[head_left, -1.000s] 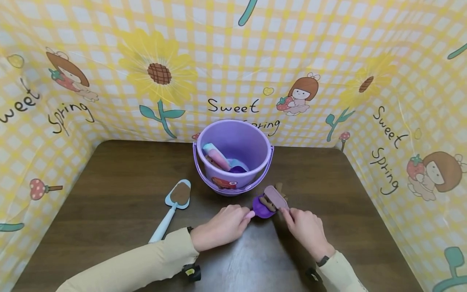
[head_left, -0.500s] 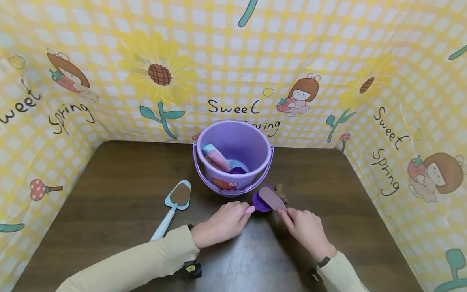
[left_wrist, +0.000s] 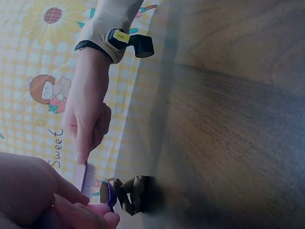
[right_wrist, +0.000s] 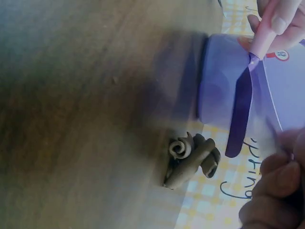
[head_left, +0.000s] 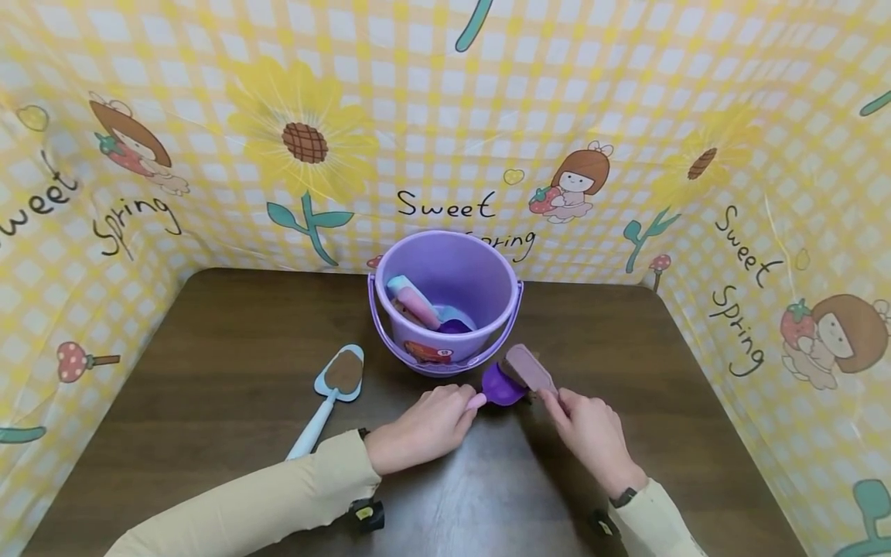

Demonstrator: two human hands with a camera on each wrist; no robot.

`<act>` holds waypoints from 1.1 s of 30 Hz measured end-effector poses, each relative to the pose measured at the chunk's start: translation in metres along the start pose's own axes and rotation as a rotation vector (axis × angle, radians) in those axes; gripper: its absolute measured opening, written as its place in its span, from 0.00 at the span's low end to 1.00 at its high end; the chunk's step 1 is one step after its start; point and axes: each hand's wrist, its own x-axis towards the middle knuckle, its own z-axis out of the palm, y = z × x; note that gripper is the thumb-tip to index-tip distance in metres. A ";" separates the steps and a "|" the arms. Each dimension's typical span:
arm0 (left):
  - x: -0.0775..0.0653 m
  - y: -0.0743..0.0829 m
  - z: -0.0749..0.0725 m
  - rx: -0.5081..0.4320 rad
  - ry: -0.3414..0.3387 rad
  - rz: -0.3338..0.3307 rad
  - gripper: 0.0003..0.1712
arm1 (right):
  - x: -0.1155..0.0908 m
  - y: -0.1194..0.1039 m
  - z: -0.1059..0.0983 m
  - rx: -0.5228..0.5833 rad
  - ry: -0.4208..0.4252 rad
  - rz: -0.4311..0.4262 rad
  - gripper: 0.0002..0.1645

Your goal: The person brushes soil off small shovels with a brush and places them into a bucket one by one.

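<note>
My left hand (head_left: 428, 429) grips the pink handle of a small purple shovel (head_left: 498, 388), its blade in front of the bucket. A small pink brush (head_left: 530, 370) is pinched in my right hand (head_left: 592, 437), its flat back up, overlapping the blade's right side in the head view. Part of a brown piece (head_left: 513, 373) shows at the blade beneath the brush. Brown curled pieces (right_wrist: 190, 160) lie on the table beside the shovel in the right wrist view. From the left wrist, the brush's bristles (left_wrist: 90, 175) point toward the shovel and curls.
A purple bucket (head_left: 445, 302) with its handle down stands behind the shovel, holding a pink-and-blue tool (head_left: 415, 300) and other items. A light blue trowel (head_left: 313, 422) with brown on its blade lies at left. Yellow checked cloth (head_left: 445, 116) walls the table.
The brush passed over the shovel blade, then shifted back and to the right with my right hand. It now covers most of the brown pieces in the head view. My left hand stays nearly still.
</note>
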 end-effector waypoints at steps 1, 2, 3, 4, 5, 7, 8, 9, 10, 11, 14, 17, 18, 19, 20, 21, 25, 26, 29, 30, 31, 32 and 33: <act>0.000 0.000 0.000 0.003 0.004 -0.001 0.13 | 0.000 0.000 0.000 -0.005 0.001 -0.032 0.30; 0.000 0.000 0.000 0.005 0.007 0.000 0.13 | -0.001 -0.001 0.000 -0.011 -0.005 -0.061 0.30; 0.000 0.000 0.000 0.003 0.009 0.000 0.13 | -0.001 -0.001 0.000 -0.019 -0.012 -0.084 0.30; 0.000 0.000 0.001 0.000 0.010 -0.001 0.13 | -0.002 -0.001 0.000 -0.029 -0.024 -0.095 0.30; 0.000 0.000 0.001 -0.002 0.010 -0.002 0.13 | -0.003 -0.001 0.000 -0.035 -0.036 -0.098 0.30; 0.001 0.001 0.000 -0.009 0.000 -0.016 0.14 | -0.004 -0.001 0.001 -0.052 -0.049 -0.079 0.30; 0.001 0.001 0.001 -0.012 -0.006 -0.023 0.14 | -0.004 -0.001 0.001 -0.057 -0.052 -0.058 0.30; 0.001 0.000 0.001 -0.014 -0.011 -0.028 0.15 | -0.004 0.000 0.002 -0.059 -0.050 -0.039 0.30; 0.001 0.000 0.001 -0.014 -0.015 -0.031 0.15 | -0.004 0.000 0.002 -0.061 -0.047 -0.024 0.31; 0.001 0.000 0.001 -0.016 -0.017 -0.032 0.15 | -0.004 0.001 0.002 -0.061 -0.042 -0.014 0.31; 0.001 -0.001 0.002 -0.021 -0.019 -0.029 0.15 | -0.002 0.003 0.001 -0.056 -0.019 0.002 0.31; 0.002 -0.001 0.002 -0.029 -0.023 -0.029 0.15 | 0.000 0.006 0.000 -0.029 -0.003 0.012 0.31; 0.002 -0.001 0.002 -0.030 -0.027 -0.032 0.14 | 0.000 0.007 -0.001 -0.020 -0.002 0.016 0.31; 0.002 -0.001 0.002 -0.029 -0.032 -0.040 0.13 | 0.000 0.009 -0.001 -0.010 -0.004 0.020 0.31; 0.001 -0.001 0.002 -0.030 -0.041 -0.052 0.12 | 0.001 0.010 0.000 -0.002 -0.006 0.024 0.30; 0.001 -0.001 0.001 -0.029 -0.050 -0.066 0.10 | 0.001 0.012 0.000 0.005 -0.010 0.029 0.31; -0.001 -0.002 -0.001 -0.023 -0.090 -0.110 0.06 | 0.002 0.020 -0.002 0.017 -0.022 0.053 0.30; -0.001 -0.002 -0.001 -0.022 -0.096 -0.112 0.06 | 0.002 0.022 -0.003 0.020 -0.020 0.063 0.29; -0.003 -0.003 -0.002 -0.010 -0.088 -0.102 0.05 | 0.003 0.024 -0.006 0.028 -0.001 0.075 0.28; -0.003 -0.003 -0.002 -0.007 -0.081 -0.098 0.05 | 0.003 0.024 -0.006 0.030 0.009 0.070 0.28; -0.004 -0.004 -0.002 -0.004 -0.073 -0.094 0.05 | 0.003 0.023 -0.006 0.030 0.016 0.056 0.28; -0.004 -0.004 -0.002 -0.001 -0.067 -0.091 0.05 | 0.003 0.021 -0.006 0.031 0.019 0.035 0.28; -0.004 -0.004 -0.001 0.000 -0.063 -0.090 0.06 | 0.002 0.019 -0.005 0.033 0.012 0.009 0.28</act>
